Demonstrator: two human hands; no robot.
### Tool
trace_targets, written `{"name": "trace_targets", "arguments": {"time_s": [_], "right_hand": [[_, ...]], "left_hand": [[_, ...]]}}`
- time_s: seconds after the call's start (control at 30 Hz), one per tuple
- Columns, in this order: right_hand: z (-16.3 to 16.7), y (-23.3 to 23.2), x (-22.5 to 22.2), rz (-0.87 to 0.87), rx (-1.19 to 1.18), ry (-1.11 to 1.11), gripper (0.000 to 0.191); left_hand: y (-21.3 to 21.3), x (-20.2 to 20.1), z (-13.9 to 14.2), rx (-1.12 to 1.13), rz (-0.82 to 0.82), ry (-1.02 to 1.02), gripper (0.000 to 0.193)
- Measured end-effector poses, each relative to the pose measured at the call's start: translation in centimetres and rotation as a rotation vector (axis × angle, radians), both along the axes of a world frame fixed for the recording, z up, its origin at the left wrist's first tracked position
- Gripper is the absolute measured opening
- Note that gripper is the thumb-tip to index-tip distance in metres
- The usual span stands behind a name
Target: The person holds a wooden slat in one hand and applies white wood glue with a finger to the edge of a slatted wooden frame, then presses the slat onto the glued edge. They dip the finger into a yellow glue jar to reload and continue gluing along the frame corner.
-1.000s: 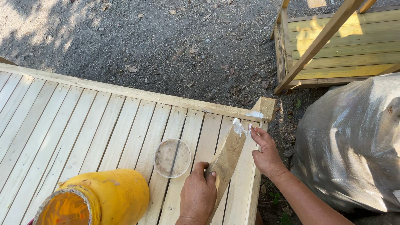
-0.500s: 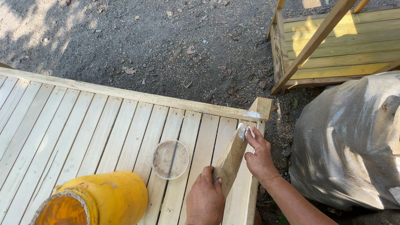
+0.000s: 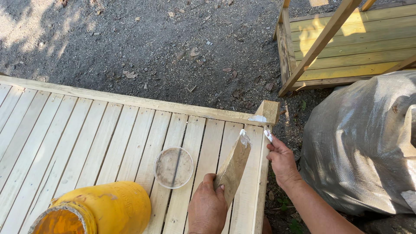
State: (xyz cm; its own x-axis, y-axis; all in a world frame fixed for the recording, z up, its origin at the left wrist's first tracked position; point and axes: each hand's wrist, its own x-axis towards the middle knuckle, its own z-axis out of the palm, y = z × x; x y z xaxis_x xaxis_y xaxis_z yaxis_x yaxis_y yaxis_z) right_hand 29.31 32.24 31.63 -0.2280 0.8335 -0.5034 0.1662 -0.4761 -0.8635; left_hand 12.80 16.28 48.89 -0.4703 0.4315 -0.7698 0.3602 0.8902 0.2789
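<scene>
My left hand (image 3: 207, 208) grips the wood strip (image 3: 234, 167) at its lower end; its long axis rises up-right, paste-tipped. My right hand (image 3: 281, 158), nearer that tip, pinches a small white-smeared applicator (image 3: 268, 135) just right of it.

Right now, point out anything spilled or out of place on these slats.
A white smear sits on the frame rail by the corner post, off the wood scrap the left hand holds. The same white stuff tips the scrap and the right hand. Nothing else stands out.
</scene>
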Motion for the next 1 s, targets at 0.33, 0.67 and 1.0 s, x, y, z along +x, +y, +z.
{"name": "trace_targets", "arguments": {"time_s": [0.33,0.67,1.0], "right_hand": [[1.1,3.0,-1.8,0.058,0.072,-0.267,0.053],[0.2,3.5,-3.6,0.012,0.137,-0.571,0.045],[3.8,3.1,-8.1,0.207,-0.089,-0.969,0.065]], "left_hand": [[-0.4,-1.0,-0.5,0.055,0.037,0.046,0.04],[-0.9,-2.0,-0.9,0.078,0.065,0.062,0.042],[-0.5,-2.5,-0.4,0.06,0.067,0.05,0.041]]}}
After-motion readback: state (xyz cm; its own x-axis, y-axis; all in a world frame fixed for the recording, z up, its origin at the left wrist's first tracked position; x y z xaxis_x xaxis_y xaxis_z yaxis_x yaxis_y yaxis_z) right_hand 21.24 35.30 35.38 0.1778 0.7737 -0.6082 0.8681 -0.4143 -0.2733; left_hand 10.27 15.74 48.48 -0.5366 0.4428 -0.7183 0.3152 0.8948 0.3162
